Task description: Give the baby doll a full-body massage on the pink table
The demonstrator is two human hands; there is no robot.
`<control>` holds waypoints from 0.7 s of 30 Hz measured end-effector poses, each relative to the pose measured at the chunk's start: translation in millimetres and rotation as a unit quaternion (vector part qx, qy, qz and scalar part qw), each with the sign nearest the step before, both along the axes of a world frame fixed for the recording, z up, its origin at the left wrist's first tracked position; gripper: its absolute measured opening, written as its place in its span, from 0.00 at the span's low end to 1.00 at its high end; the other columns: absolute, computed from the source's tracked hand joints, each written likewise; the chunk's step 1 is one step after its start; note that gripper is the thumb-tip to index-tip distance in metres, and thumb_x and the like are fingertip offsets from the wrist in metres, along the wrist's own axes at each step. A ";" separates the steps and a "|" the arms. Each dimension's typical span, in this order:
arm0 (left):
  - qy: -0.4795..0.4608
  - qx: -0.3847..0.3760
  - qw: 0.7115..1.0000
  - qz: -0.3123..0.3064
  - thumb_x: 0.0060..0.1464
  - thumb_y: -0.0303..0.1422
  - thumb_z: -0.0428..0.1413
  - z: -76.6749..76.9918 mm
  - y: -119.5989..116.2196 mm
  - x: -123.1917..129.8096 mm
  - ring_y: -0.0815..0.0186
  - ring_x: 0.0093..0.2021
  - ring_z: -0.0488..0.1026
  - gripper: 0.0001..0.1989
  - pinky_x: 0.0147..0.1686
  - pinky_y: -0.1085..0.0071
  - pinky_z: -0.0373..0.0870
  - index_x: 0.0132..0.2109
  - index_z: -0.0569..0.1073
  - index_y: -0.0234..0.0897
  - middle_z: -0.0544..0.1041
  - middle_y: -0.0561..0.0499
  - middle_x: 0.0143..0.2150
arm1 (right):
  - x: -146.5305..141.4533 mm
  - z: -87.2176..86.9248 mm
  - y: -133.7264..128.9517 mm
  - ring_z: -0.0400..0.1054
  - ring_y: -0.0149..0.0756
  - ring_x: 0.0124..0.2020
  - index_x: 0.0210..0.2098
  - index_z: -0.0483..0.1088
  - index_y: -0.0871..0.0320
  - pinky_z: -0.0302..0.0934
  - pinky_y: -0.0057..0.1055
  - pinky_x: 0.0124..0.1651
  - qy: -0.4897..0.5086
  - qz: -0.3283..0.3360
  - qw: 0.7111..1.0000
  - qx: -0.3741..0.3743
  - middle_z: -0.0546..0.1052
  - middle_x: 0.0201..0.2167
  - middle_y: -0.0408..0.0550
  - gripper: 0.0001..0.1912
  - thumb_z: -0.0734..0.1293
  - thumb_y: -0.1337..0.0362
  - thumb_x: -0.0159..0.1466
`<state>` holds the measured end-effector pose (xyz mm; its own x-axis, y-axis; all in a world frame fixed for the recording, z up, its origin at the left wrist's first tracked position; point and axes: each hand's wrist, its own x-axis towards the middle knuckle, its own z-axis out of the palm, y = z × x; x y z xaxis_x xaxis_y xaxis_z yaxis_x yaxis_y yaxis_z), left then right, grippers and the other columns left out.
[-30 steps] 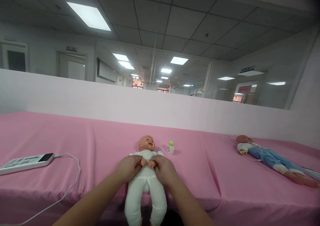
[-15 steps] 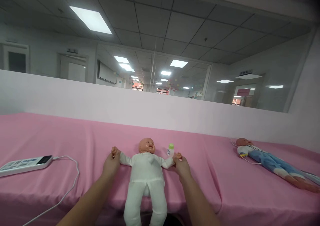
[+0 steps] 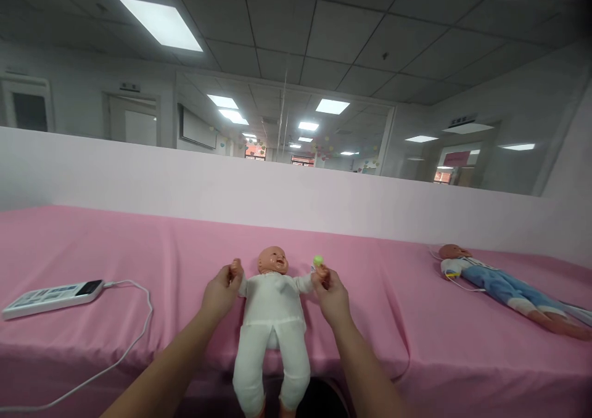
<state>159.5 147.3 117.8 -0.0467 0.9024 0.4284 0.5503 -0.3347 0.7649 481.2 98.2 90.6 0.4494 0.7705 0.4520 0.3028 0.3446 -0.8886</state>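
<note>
A baby doll (image 3: 274,301) in a white top and trousers lies on its back on the pink cloth, head away from me and legs toward the front edge. My left hand (image 3: 222,290) is closed on the doll's hand at the left. At the other side my right hand (image 3: 332,295) grips the doll's other hand. Both doll arms are bent up beside its body. Just behind my right hand shows the green cap of a small bottle (image 3: 317,261); the rest of the bottle is mostly hidden.
On the left lies a white handheld device (image 3: 53,299) with a dark screen and a white cable (image 3: 147,313). A second doll (image 3: 504,288) in blue trousers, with thin tubing, lies at the right. Behind the pink-covered table (image 3: 203,239) rises a white wall (image 3: 259,193) under a large window.
Both my hands have moved inward and up, bringing the doll's outstretched arms closer to its body. My right hand now covers most of the bottle. The camera view has shifted slightly.
</note>
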 end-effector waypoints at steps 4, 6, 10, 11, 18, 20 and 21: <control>0.210 0.074 0.971 -0.087 0.63 0.38 0.55 16.3 -19.5 27.8 0.53 0.48 0.79 0.12 0.44 0.64 0.67 0.50 0.78 0.43 0.83 0.46 0.50 | -37.6 15.6 -23.1 0.76 0.44 0.49 0.51 0.78 0.50 0.69 0.38 0.55 -0.243 0.099 0.964 0.039 0.82 0.49 0.46 0.18 0.68 0.66 0.63; 0.284 0.078 0.948 -0.119 0.63 0.34 0.55 18.1 -22.2 37.2 0.51 0.49 0.79 0.12 0.46 0.63 0.67 0.50 0.78 0.42 0.82 0.44 0.52 | -49.7 17.1 -28.8 0.73 0.45 0.52 0.51 0.79 0.50 0.65 0.40 0.59 -0.356 0.107 0.928 0.034 0.82 0.50 0.47 0.21 0.66 0.72 0.61; 0.406 0.080 0.898 -0.152 0.64 0.28 0.52 17.1 -21.1 46.7 0.49 0.53 0.78 0.14 0.54 0.59 0.68 0.52 0.79 0.36 0.82 0.38 0.52 | -60.7 18.6 -31.9 0.70 0.46 0.55 0.49 0.80 0.53 0.60 0.39 0.61 -0.459 0.085 0.885 0.003 0.80 0.52 0.50 0.22 0.63 0.76 0.62; 0.428 0.084 0.887 -0.151 0.64 0.27 0.52 17.0 -20.9 47.9 0.49 0.54 0.78 0.15 0.56 0.58 0.68 0.53 0.79 0.34 0.82 0.37 0.52 | -61.7 19.7 -32.2 0.70 0.46 0.54 0.47 0.81 0.53 0.60 0.38 0.61 -0.472 0.081 0.878 -0.002 0.81 0.50 0.51 0.20 0.63 0.76 0.63; 0.330 0.076 0.930 -0.145 0.65 0.31 0.51 17.5 -24.0 37.0 0.52 0.56 0.78 0.18 0.53 0.61 0.70 0.57 0.78 0.41 0.81 0.44 0.58 | -59.0 12.4 -27.1 0.73 0.44 0.50 0.45 0.80 0.53 0.64 0.39 0.58 -0.351 0.107 0.930 0.023 0.82 0.46 0.49 0.17 0.65 0.73 0.61; 0.243 0.060 0.960 -0.126 0.66 0.36 0.51 17.9 -23.4 25.5 0.53 0.52 0.79 0.17 0.49 0.64 0.71 0.57 0.78 0.44 0.83 0.46 0.55 | -52.0 5.7 -18.7 0.75 0.44 0.50 0.49 0.79 0.53 0.68 0.40 0.57 -0.194 0.114 0.974 0.033 0.82 0.49 0.49 0.15 0.67 0.67 0.63; 0.198 0.049 0.973 -0.105 0.67 0.40 0.51 17.8 -22.1 18.6 0.53 0.49 0.80 0.17 0.46 0.64 0.71 0.55 0.79 0.45 0.84 0.47 0.51 | -46.5 2.8 -13.5 0.76 0.45 0.51 0.51 0.78 0.53 0.69 0.40 0.56 -0.104 0.113 0.987 0.042 0.82 0.51 0.50 0.16 0.68 0.63 0.64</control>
<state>178.1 125.2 135.6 0.3204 0.8286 0.4590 0.7080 -0.5314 0.4652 434.7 84.7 93.4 0.1621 0.7966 0.5824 0.3824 0.4934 -0.7813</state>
